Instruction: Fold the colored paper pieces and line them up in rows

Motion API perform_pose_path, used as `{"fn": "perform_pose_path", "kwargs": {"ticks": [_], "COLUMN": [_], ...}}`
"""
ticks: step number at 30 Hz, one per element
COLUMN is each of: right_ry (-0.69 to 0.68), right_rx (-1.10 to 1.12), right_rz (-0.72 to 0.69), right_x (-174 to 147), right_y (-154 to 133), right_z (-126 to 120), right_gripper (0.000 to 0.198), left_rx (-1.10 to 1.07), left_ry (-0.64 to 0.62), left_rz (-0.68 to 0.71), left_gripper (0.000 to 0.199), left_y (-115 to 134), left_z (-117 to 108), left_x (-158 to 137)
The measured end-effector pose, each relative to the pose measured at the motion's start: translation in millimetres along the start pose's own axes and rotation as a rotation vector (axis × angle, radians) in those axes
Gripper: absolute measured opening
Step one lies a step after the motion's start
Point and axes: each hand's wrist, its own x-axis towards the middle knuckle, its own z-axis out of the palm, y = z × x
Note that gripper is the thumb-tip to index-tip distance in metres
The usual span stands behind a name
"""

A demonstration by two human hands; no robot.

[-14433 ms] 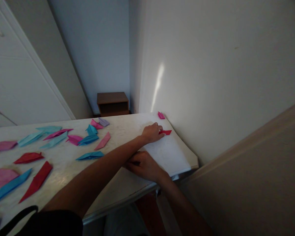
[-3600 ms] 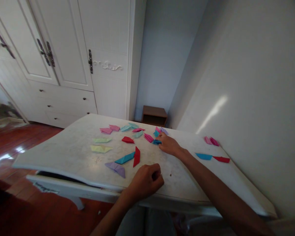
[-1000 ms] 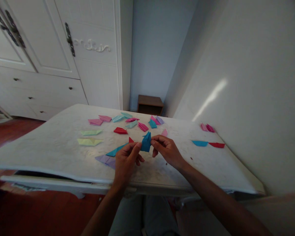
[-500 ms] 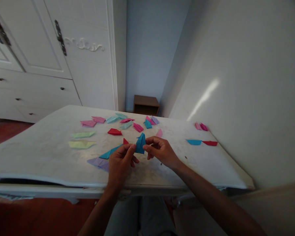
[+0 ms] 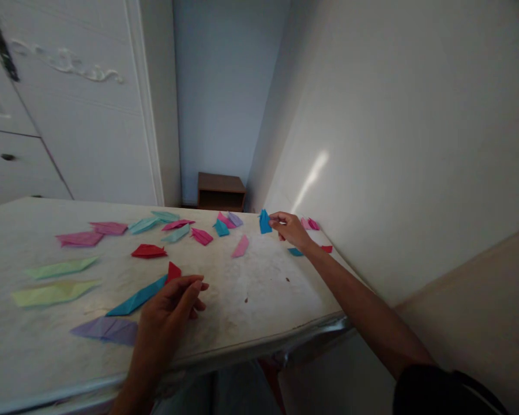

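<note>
At the far right part of the table, my right hand (image 5: 289, 227) pinches a blue folded paper piece (image 5: 264, 222) by its right edge, held upright. Whether its bottom touches the table I cannot tell. My left hand (image 5: 173, 305) hovers over the near part of the table, thumb and forefinger together, other fingers curled, with nothing visible in them. Beside it lie a long blue folded paper (image 5: 138, 297), a red one (image 5: 173, 272) partly behind the hand, and a lilac one (image 5: 106, 329). Another blue paper (image 5: 296, 252) and a red one (image 5: 327, 249) are partly hidden by my right forearm.
Several folded papers in pink, mint, red and pale green, such as a red one (image 5: 149, 251), lie across the white table (image 5: 259, 323). Two pink pieces (image 5: 310, 223) sit by the right edge. A wall (image 5: 393, 144) rises at the right; a brown box-like stand (image 5: 220, 183) is behind.
My right hand has carried the blue folded paper forward and right, away from my left hand, which has let go of it. The view has turned to the right.
</note>
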Motion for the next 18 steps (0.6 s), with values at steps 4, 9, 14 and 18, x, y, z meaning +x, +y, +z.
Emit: {"fn": "perform_pose_path", "kwargs": {"ticks": [4,9,14,18], "right_ry": [0.067,0.019,0.001,0.035], "right_rx": [-0.232,-0.445,-0.599,-0.692], "right_rz": [0.172,0.273,0.305,0.264], "right_x": [45,72,83,80], "right_y": [48,84,99,103], "right_z": [-38,-52,-45,-43], "right_gripper": [0.021,0.019,0.018,0.027], "left_rx": [0.028,0.056,0.106,0.146], "left_ry": [-0.033,0.0,-0.018,-0.07], "left_rz": [-0.005,0.011,0.019,0.006], "left_gripper": [0.041,0.039,0.042,0.045], "left_y": [-1,-3,-10,-11], "left_z": [0,2,-1,-5], "left_x": [1,0,2,6]}}
